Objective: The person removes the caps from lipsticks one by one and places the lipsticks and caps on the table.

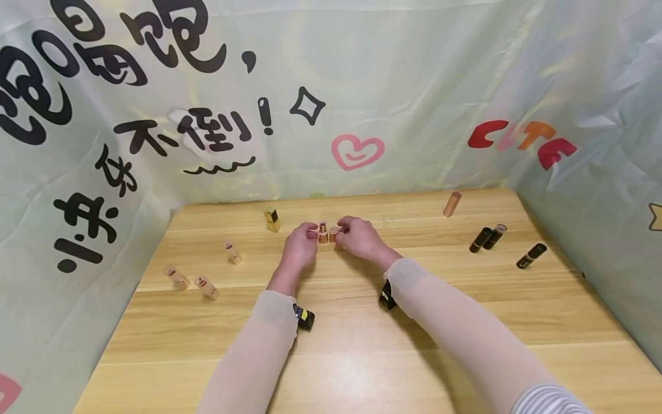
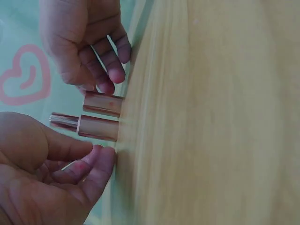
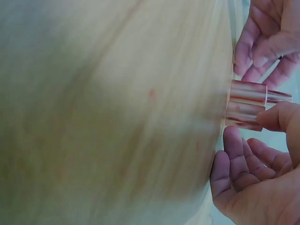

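Observation:
A rose-gold lipstick tube [image 1: 323, 234] stands uncapped and upright near the back of the table. Its cap [image 1: 333, 234] stands upright right beside it. My left hand [image 1: 301, 244] is just left of the tube, its fingers loosely bent, and the left wrist view shows the fingertips close by the tube's lower part. On the other side is my right hand [image 1: 360, 237]. In the right wrist view its thumb [image 3: 276, 117] overlaps the cap's upper edge, the other fingers spread loosely beside the cap.
Several clear-capped lipsticks [image 1: 205, 287] stand at the left. Behind my left hand is a gold tube [image 1: 272, 219]. Black tubes [image 1: 531, 256] stand at the right, with a copper-coloured tube [image 1: 452, 204] farther back. A printed cloth [image 1: 414, 103] walls the table's back and sides.

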A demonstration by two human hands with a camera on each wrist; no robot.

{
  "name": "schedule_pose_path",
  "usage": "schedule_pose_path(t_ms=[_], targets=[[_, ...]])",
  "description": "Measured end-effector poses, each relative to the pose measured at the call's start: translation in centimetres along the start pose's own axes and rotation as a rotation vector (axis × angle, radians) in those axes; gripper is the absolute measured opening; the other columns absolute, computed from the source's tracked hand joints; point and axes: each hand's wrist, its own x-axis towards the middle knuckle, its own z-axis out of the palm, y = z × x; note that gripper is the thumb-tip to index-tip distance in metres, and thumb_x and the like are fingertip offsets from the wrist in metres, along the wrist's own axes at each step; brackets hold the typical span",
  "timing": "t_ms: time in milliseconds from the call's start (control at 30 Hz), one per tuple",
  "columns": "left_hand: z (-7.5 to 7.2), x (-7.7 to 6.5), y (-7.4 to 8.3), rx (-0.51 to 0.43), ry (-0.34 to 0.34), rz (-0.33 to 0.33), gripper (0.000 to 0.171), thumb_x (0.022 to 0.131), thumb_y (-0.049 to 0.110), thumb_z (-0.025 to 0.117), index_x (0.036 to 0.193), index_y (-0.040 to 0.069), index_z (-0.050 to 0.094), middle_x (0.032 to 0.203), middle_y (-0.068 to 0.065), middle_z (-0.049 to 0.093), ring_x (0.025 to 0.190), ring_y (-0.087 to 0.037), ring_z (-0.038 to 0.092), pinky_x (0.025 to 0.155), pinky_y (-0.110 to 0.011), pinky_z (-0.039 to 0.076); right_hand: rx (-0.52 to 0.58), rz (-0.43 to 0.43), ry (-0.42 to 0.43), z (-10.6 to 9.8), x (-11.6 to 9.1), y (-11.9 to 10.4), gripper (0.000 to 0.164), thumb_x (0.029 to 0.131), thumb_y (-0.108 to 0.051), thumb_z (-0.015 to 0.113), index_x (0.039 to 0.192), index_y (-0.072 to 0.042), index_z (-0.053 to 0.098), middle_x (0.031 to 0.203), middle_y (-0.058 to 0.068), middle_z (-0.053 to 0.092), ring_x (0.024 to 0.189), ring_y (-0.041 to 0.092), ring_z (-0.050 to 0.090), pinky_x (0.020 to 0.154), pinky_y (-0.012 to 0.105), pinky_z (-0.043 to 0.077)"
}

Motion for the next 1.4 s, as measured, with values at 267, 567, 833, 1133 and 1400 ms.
schedule_pose_path(t_ms=[267, 567, 833, 1133, 1400], targets=[[-2.2, -2.0, -0.9, -0.013, 0.041, -0.004, 0.022, 0.103, 0.019, 0.067, 0.121, 0.008, 0.070, 0.119, -0.011, 0.070, 0.110, -0.030, 0.064, 0.095, -0.046, 0.053, 0.027, -0.001, 0.079, -0.5, -0.4, -0.6, 0.041, 0.104, -0.027, 0.061, 0.138, -0.004, 0.064, 0.121, 0.010, 0.073, 0.108, 0.027, 0.069, 0.095, 0.044, 0.056], [-2.8, -3.1, -1.8, -0.030, 0.143, 0.025, 0.012, 0.101, 0.022, 0.070, 0.103, 0.011, 0.071, 0.104, -0.009, 0.069, 0.095, -0.027, 0.060, 0.085, -0.041, 0.049, 0.000, -0.098, 0.194, -0.2, -0.8, -1.6, 0.044, 0.105, -0.032, 0.061, 0.139, -0.005, 0.064, 0.136, 0.014, 0.065, 0.129, 0.032, 0.059, 0.109, 0.050, 0.050], [-3.6, -3.6, -1.7, -0.101, 0.401, 0.066, 0.017, 0.102, 0.025, 0.068, 0.108, 0.009, 0.071, 0.132, -0.018, 0.063, 0.130, -0.039, 0.056, 0.111, -0.055, 0.043, -0.133, -0.269, 0.237, 0.1, -0.1, -5.5, 0.038, 0.105, -0.027, 0.065, 0.136, -0.006, 0.067, 0.140, 0.012, 0.066, 0.135, 0.033, 0.057, 0.116, 0.049, 0.045], [-4.6, -1.6, -1.7, -0.171, 0.556, -0.027, 0.038, 0.101, 0.020, 0.071, 0.133, 0.009, 0.056, 0.147, -0.016, 0.048, 0.134, -0.038, 0.049, 0.103, -0.056, 0.048, -0.144, -0.312, 0.134, 2.2, 2.2, -10.6, 0.034, 0.107, -0.020, 0.062, 0.137, -0.007, 0.066, 0.140, 0.011, 0.066, 0.138, 0.031, 0.055, 0.118, 0.045, 0.045], [-5.2, 0.9, -3.0, -0.164, 0.533, -0.101, 0.055, 0.096, 0.017, 0.075, 0.142, 0.006, 0.047, 0.144, -0.017, 0.052, 0.130, -0.037, 0.053, 0.109, -0.051, 0.045, -0.033, -0.232, 0.069, 4.8, 3.6, -12.2, 0.039, 0.108, -0.016, 0.058, 0.145, -0.006, 0.060, 0.146, 0.013, 0.062, 0.139, 0.030, 0.056, 0.117, 0.045, 0.046]])
